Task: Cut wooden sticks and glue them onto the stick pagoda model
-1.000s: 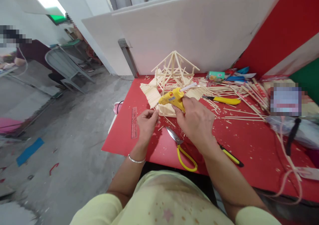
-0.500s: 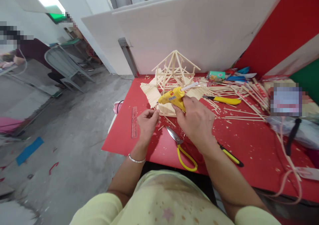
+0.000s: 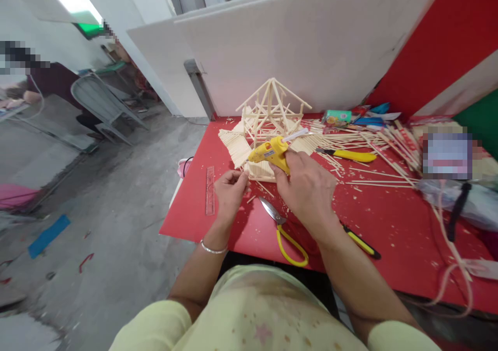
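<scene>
My right hand (image 3: 307, 185) is wrapped round the grip of a yellow hot glue gun (image 3: 270, 151), with a pale glue stick showing at its back end. The gun's nozzle points left, just above the fingertips of my left hand (image 3: 232, 187). Those fingers are pinched together; what sits between them is too small to make out. Behind the gun stands a pavilion-like frame of thin wooden sticks (image 3: 272, 99) with a pointed roof. Flat panels of joined sticks (image 3: 235, 146) lie around its base, and one is partly hidden by the gun.
On the red tabletop (image 3: 187, 211) lie a clear ruler (image 3: 210, 190), yellow-handled scissors (image 3: 290, 244), a yellow-black cutter (image 3: 361, 242) and yellow-handled pliers (image 3: 354, 155). Loose sticks (image 3: 342, 139) and plastic bags (image 3: 447, 198) spread at right. A white board (image 3: 291, 45) stands behind. Another person (image 3: 54, 89) sits far left.
Both hands and the glue gun hold almost the same place; the nozzle has shifted very slightly. The whole view has moved a little.
</scene>
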`<state>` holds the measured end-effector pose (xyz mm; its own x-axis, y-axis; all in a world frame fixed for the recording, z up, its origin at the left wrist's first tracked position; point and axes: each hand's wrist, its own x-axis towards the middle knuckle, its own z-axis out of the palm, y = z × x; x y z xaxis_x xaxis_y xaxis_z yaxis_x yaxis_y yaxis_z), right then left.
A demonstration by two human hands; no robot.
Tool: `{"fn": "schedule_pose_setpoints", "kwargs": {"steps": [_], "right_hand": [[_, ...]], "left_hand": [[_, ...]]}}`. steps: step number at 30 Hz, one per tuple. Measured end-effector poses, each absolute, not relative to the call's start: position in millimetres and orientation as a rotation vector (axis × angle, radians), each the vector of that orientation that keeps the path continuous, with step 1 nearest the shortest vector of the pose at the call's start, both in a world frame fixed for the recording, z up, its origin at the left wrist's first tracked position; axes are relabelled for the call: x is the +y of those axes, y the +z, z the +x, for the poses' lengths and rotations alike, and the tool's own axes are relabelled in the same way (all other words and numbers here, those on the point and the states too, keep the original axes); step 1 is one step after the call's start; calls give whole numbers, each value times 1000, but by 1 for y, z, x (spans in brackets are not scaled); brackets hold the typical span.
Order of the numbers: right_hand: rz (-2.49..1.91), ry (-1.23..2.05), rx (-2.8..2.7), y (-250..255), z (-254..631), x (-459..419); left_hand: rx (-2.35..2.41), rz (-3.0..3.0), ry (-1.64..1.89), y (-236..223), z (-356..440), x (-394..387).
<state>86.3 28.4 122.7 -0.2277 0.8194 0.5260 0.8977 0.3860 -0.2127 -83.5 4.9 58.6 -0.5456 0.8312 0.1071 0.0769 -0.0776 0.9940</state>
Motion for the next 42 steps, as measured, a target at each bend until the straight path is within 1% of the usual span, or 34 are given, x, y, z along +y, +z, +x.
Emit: {"fn": "schedule_pose_setpoints", "kwargs": {"steps": [23,36,42], "right_hand": [[-1467,-213,-2082,120,85,28],[-1361,-242,-2284,150,86,33],[-1365,-269,-2317,153,84,32]], "left_hand": [[1632,970,1703,57,-84,5],[1628,990,1733,56,-84,4],[1616,997,1708,57,-84,1]]}}
